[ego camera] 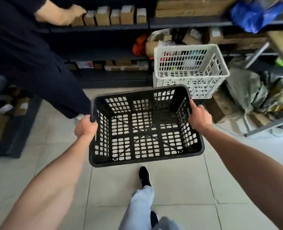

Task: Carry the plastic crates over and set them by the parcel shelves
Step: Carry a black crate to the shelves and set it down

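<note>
Black plastic crate (145, 127), empty, being carried above the tiled floor (179, 188); left hand (86, 127) and right hand (199, 116) are gripping opposite rims, fingers curled over. Handling advice: keeping it level, steering clear of the bystander's leg (67, 95), lowering beside the white crates (189, 63) standing at the parcel shelves (104, 27).

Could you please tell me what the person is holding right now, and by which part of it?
The empty black crate, gripped by its side rims: left hand on one, right hand on the other.
</note>
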A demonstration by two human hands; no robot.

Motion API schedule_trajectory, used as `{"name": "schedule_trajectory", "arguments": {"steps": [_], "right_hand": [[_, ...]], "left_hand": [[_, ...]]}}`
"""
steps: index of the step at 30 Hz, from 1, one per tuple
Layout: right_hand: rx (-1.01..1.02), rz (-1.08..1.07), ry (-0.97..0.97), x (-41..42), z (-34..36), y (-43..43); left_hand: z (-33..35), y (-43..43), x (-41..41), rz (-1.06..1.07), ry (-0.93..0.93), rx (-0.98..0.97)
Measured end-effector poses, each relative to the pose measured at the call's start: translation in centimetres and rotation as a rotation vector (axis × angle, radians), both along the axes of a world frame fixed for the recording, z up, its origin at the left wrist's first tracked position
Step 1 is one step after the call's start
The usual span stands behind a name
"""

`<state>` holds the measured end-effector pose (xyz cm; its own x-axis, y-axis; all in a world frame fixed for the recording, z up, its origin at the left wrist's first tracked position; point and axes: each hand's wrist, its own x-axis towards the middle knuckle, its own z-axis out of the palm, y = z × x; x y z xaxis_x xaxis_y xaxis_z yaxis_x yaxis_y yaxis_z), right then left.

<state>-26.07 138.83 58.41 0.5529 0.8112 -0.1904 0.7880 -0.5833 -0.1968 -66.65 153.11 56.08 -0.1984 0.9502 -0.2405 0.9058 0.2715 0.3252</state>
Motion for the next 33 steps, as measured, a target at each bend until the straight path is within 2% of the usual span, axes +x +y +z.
{"name": "schedule_trajectory", "arguments": {"steps": [6, 10, 12, 15, 18, 20, 27, 33], "right_hand": [[0.105, -0.227, -0.058, 11.6, 5.0, 5.4], [0.121, -0.289, -0.099, 18.2, 7.8, 9.0], [0.115, -0.317, -0.093, 21.5, 8.9, 11.2], [-0.003, -0.279, -0.017, 25.6, 9.9, 13.8], [-0.117, -0.192, 0.022, 28.4, 10.3, 15.3], [-0.151, -0.137, 0.036, 29.4, 10.8, 15.5], [-0.043, -0.044, 0.066, 31.4, 16.7, 13.8], [0.066, -0.151, 0.064, 33.0, 20.0, 15.6]], "left_hand": [[5.4, 13.5, 15.3, -0.189, -0.114, 0.088], [9.3, 19.5, 23.6, -0.276, -0.087, 0.137], [10.8, 21.9, 27.4, -0.294, -0.09, 0.122], [12.0, 25.3, 31.0, -0.267, -0.063, -0.009], [12.7, 28.4, 32.7, -0.316, 0.041, -0.194], [13.9, 29.0, 33.0, -0.342, 0.023, -0.255], [17.9, 27.7, 29.7, -0.175, -0.158, -0.203], [20.2, 29.9, 32.9, -0.198, -0.25, -0.128]]}}
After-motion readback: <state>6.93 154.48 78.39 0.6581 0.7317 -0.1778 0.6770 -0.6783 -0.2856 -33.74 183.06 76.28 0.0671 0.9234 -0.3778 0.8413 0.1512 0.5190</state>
